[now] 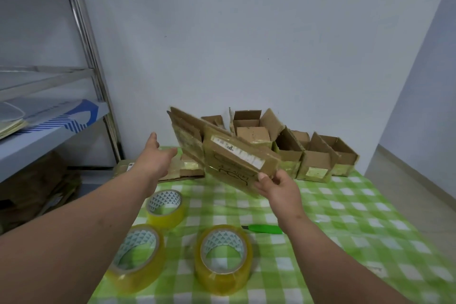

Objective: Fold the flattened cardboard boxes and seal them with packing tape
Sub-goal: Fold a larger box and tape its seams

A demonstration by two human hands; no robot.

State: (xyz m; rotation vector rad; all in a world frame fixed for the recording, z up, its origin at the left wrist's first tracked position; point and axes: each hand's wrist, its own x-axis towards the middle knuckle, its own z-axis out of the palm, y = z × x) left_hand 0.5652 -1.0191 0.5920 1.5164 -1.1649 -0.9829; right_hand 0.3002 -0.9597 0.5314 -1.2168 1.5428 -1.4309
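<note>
A flattened brown cardboard box with a white label strip and old tape hangs tilted above the table's far middle. My right hand grips its near right corner. My left hand is stretched out to the left of the box, fingers apart, holding nothing and not touching it. More flattened cardboard lies on the table behind my left hand. Three rolls of yellowish packing tape stand near me: one at the left, one in the middle, one further back.
Several folded open boxes stand in a row against the white wall at the back right. A green utility knife lies on the green checked tablecloth. A metal shelf rack stands at the left.
</note>
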